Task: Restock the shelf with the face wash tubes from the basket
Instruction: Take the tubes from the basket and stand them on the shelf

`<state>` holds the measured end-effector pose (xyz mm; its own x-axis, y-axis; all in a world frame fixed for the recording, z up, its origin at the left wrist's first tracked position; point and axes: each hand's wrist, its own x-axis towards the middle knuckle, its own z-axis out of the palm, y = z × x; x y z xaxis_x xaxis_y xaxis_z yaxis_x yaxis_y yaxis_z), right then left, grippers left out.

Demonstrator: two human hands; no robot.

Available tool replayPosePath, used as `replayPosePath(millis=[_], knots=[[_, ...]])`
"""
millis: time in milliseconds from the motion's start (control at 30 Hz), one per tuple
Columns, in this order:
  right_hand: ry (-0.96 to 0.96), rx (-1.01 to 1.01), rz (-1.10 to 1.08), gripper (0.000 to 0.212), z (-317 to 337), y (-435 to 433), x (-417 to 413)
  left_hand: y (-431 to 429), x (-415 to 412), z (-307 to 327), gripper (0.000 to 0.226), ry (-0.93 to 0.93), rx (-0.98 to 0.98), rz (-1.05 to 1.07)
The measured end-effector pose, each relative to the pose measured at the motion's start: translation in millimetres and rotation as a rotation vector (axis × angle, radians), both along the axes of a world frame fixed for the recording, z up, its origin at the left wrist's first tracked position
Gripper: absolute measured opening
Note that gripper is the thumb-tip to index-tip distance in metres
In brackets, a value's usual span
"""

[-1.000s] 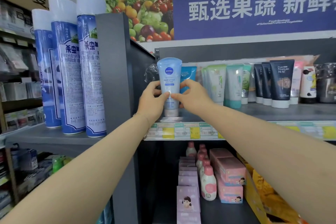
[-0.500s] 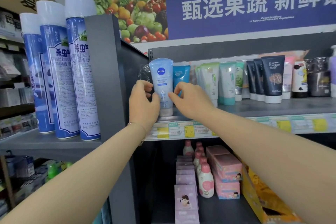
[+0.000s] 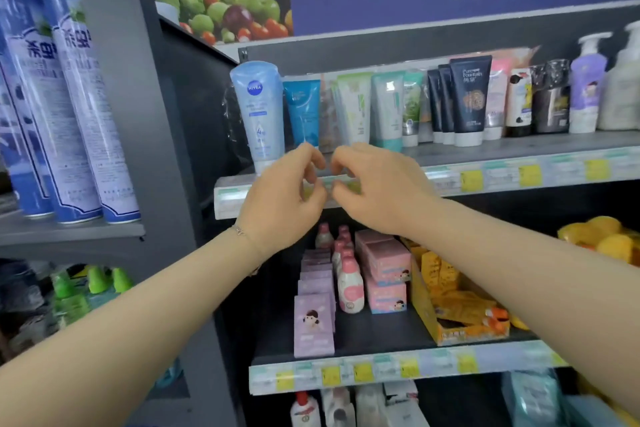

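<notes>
**A:** Head view: where is the pale blue plastic face wash tube (image 3: 258,114), and which way does it point?

**B:** It is at the left end of the grey shelf board (image 3: 519,146), near the front edge, just beside a teal plastic tube (image 3: 302,111). The cap is down and the crimped end up. The long axis is near vertical, with the top leaning slightly left and the label facing out.

**A:** Hand pose?

**B:** The left hand (image 3: 284,194) and right hand (image 3: 377,187) hang before the shelf's front edge. Their fingertips nearly meet, and the fingers are loosely curled, holding nothing.

**A:** Change from half a second earlier?

**B:** Both hands then pinched the tube's lower body. Now neither grips it, both sit lower, and the tube stands unsupported.
</notes>
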<state>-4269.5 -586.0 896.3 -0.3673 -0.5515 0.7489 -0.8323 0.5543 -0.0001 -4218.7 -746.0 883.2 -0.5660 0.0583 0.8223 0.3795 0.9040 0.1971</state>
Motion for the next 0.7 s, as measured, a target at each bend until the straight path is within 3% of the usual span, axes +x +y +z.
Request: replayPosePath(millis=[167, 700], knots=[[0.009, 0.068, -0.028, 0.018, -32.8, 47.0, -2.8, 38.1, 5.4, -34.0, 0.019, -0.104, -0.18, 0.034], [-0.027, 0.309, -0.022, 0.019, -150.4, 183.7, -16.7, 172.2, -1.1, -153.6, 0.023, -0.418, -0.177, 0.106]])
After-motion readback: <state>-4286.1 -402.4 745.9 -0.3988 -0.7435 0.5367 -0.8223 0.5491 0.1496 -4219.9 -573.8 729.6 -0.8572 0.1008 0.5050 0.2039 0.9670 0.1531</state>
